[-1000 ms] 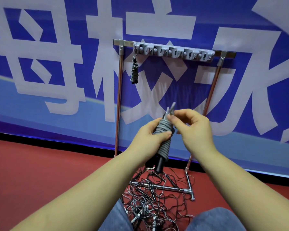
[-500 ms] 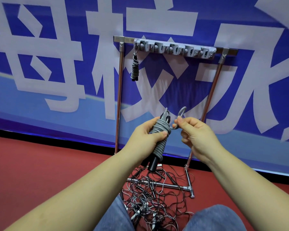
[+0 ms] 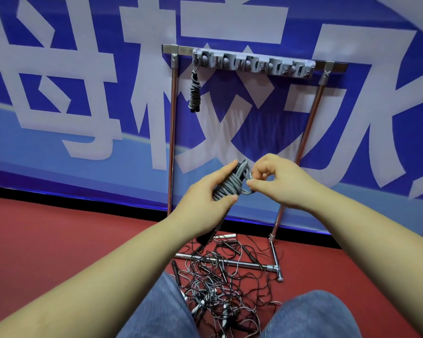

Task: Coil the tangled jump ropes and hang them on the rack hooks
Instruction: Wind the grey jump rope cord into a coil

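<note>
the left hand (image 3: 205, 193) grips a coiled grey rope (image 3: 226, 185), fingers and thumb curled round the bundle, which is tilted with its top leaning toward the banner (image 3: 83, 93) and its black handles (image 3: 205, 236) poking out below the wrist. the right hand (image 3: 276, 181) pinches a small loop (image 3: 248, 189) of the same rope at the bundle's upper end — thumb and fingers bent close on it, just beside the left thumb. both hands are held in the air in front of the rack (image 3: 172, 142), between its two upright poles.

the rack stands on the red floor (image 3: 59, 240) against the banner, a metal frame with a grey hook strip (image 3: 254, 64) along its top bar. one coiled rope (image 3: 195, 93) hangs from the leftmost hook, down beside the left pole; the other hooks carry nothing that can be seen.

on the floor, around the rack's foot bar (image 3: 230, 262) and reaching toward the near edge, lies a tangle (image 3: 220, 284) of thin dark cords with a few handles mixed in — some black, some pale. how many ropes are in it cannot be told. the person's knees in blue jeans (image 3: 156, 313) show at the near edge, either side of the tangle.
</note>
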A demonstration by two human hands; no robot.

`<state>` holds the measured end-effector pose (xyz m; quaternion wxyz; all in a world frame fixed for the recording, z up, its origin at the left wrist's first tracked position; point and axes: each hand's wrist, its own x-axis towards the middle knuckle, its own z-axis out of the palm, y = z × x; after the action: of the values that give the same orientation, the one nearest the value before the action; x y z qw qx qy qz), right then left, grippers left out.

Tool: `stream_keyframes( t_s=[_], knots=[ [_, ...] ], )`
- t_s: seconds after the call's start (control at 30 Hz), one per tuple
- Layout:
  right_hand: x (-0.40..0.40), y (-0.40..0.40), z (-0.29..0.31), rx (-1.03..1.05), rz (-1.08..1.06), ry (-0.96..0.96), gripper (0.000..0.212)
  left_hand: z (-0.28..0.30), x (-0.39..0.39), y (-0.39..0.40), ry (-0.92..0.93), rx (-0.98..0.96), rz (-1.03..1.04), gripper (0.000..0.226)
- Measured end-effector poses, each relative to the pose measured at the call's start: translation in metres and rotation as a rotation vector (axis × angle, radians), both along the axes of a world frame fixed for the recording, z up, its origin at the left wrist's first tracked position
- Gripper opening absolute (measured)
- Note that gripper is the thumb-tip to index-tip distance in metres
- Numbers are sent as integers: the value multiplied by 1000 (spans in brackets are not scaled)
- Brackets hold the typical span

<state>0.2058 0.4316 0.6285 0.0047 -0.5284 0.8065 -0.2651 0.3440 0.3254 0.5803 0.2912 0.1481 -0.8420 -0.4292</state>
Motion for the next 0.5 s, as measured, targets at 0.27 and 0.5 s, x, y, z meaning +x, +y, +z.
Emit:
stream_keyframes(
  t_s=[0.27,0.5],
  knots=[
    [6,-6,10,97,40,211,30,-3,2,-4,-42,-178,-20,65],
    [6,-8,10,-33,-37,92,19,-1,5,-6,-59,-281,-19,69]
  ],
)
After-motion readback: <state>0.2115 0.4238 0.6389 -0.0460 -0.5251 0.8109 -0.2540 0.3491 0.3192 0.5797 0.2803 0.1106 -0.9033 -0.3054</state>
